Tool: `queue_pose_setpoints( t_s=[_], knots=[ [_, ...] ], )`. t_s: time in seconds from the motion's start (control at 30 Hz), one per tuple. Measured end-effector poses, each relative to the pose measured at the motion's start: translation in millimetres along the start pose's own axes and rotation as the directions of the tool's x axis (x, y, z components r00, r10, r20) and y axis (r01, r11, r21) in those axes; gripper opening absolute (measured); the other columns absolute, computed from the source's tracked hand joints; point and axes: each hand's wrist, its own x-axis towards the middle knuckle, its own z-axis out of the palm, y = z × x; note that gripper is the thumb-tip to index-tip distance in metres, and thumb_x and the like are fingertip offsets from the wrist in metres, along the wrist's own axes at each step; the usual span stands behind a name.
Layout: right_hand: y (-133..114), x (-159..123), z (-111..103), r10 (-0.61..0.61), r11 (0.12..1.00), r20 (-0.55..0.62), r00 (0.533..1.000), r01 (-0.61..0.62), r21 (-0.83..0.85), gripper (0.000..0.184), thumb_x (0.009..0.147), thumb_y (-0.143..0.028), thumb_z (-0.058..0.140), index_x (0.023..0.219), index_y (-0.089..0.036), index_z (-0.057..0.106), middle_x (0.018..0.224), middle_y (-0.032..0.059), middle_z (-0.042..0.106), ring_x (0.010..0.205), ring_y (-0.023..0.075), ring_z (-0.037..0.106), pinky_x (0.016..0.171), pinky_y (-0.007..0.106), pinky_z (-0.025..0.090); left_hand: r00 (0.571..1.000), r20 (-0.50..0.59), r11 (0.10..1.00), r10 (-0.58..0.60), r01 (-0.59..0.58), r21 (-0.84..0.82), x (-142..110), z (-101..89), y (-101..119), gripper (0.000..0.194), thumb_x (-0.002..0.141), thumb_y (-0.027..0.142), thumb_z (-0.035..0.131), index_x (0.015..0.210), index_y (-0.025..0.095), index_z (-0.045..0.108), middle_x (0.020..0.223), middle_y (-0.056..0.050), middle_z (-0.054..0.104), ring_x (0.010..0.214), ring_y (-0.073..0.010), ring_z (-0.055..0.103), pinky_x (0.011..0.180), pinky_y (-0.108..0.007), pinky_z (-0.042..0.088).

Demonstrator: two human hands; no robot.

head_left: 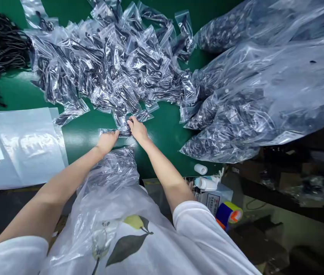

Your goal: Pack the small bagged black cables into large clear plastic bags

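Clear plastic wraps the small packet between my left hand and farther-reaching right hand, its long axis running left-to-right on the tabletop; each grip curls nearly closed, though whether it holds the packet I cannot tell.

Wears a white short-sleeved shirt, loose in cut. Has wide sleeves ending near the elbows, with plain hems. Carries a yellow fruit print on the front, joined to a thin dark stem, with 1 small dark leaf beside it and 1 large grey-green leaf below. Shows a 2nd print farther left (hazy, too veiled to make out fully). Bare from sleeves to left hand and right hand.
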Motion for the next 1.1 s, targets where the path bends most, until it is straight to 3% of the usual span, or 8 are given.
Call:
queue_pose_setpoints(
  t_s=[0.17,0.27,0.43,0.6,0.7,0.87,1.0,1.1],
  knots=[
    [37.6,-24.8,-2.5,0.015,0.998,-0.023,1.000,-0.014,0.059,0.033,0.106,-0.039,0.035,0.121,-0.025,0.062,0.102,0.0064,0.075,0.096,0.0251,0.070,0.088,0.034,0.049,0.999,0.035,0.999,-0.022,0.024,-0.045,-18.5,17.2,-31.1,0.044,0.100,0.014,0.029,0.138,0.010,0.050,0.098,-0.022,0.074,0.092,-0.0299,0.074,0.075,-0.035,0.052],
    [49.1,-33.2,-6.3,0.075,0.997,-0.144,0.987,-0.075,0.007,0.030,0.102,-0.042,0.047,0.118,-0.021,0.061,0.115,0.0125,0.070,0.104,0.0288,0.067,0.089,0.038,0.050,0.997,0.018,0.995,-0.079,0.081,-0.066,-24.0,22.6,-40.0,0.046,0.103,0.021,0.028,0.145,0.013,0.046,0.101,-0.020,0.075,0.091,-0.0297,0.074,0.073,-0.035,0.052],
    [53.3,-7.4,-15.1,0.243,0.970,-0.442,0.864,-0.214,0.114,0.051,0.090,-0.035,0.065,0.131,-0.011,0.047,0.125,0.0211,0.063,0.118,0.0318,0.061,0.094,0.040,0.048,0.996,0.006,0.994,-0.086,0.086,-0.072,-20.9,23.0,-38.2,0.043,0.104,0.023,0.029,0.138,0.013,0.053,0.101,-0.019,0.073,0.091,-0.0297,0.072,0.074,-0.035,0.049],
    [70.2,0.7,-23.2,0.349,0.931,-0.286,0.892,-0.296,0.213,0.047,0.082,-0.016,0.062,0.128,-0.008,0.052,0.112,0.0178,0.070,0.101,0.0258,0.065,0.090,0.034,0.046,0.984,-0.173,0.999,0.034,-0.039,-0.024,-24.9,19.5,-47.3,0.030,0.098,0.016,0.039,0.110,0.010,0.067,0.111,-0.023,0.066,0.111,-0.0344,0.060,0.089,-0.044,0.045],
    [83.0,-19.5,-19.4,0.230,0.970,-0.200,0.952,-0.208,0.124,0.026,0.082,-0.018,0.059,0.105,-0.013,0.066,0.107,0.0133,0.069,0.093,0.0231,0.064,0.087,0.033,0.047,0.955,-0.278,0.995,0.099,-0.093,0.036,-17.6,11.8,-57.1,0.033,0.099,0.013,0.035,0.107,0.011,0.067,0.111,-0.022,0.063,0.111,-0.0340,0.056,0.093,-0.046,0.042],
    [78.8,-37.3,-14.0,0.003,0.999,-0.142,0.990,-0.010,-0.049,0.023,0.085,-0.021,0.053,0.100,-0.016,0.069,0.099,0.0097,0.066,0.087,0.0229,0.062,0.084,0.034,0.049,0.938,-0.284,0.975,0.200,-0.218,-0.033,33.1,-13.3,-54.3,0.042,0.098,0.008,0.033,0.129,0.016,0.061,0.110,-0.018,0.063,0.101,-0.0292,0.059,0.089,-0.043,0.041],
    [60.7,-33.4,-22.0,-0.228,0.948,-0.037,0.973,0.213,-0.235,0.026,0.086,-0.015,0.048,0.099,-0.018,0.070,0.101,0.0099,0.066,0.094,0.0236,0.061,0.085,0.033,0.050,0.952,-0.252,0.972,0.176,-0.209,-0.111,55.6,-15.1,-41.1,0.043,0.096,0.009,0.038,0.131,0.016,0.061,0.109,-0.016,0.063,0.100,-0.0263,0.062,0.090,-0.041,0.043],
    [47.7,-24.2,-37.1,-0.336,0.901,-0.032,0.941,0.311,-0.304,0.033,0.090,-0.016,0.046,0.114,-0.018,0.069,0.110,0.0115,0.065,0.102,0.0249,0.060,0.085,0.034,0.050,0.961,-0.229,0.970,0.154,-0.191,-0.148,36.6,3.9,-40.1,0.041,0.094,0.011,0.043,0.129,0.017,0.064,0.112,-0.015,0.063,0.101,-0.0262,0.062,0.088,-0.039,0.046]
  ],
)
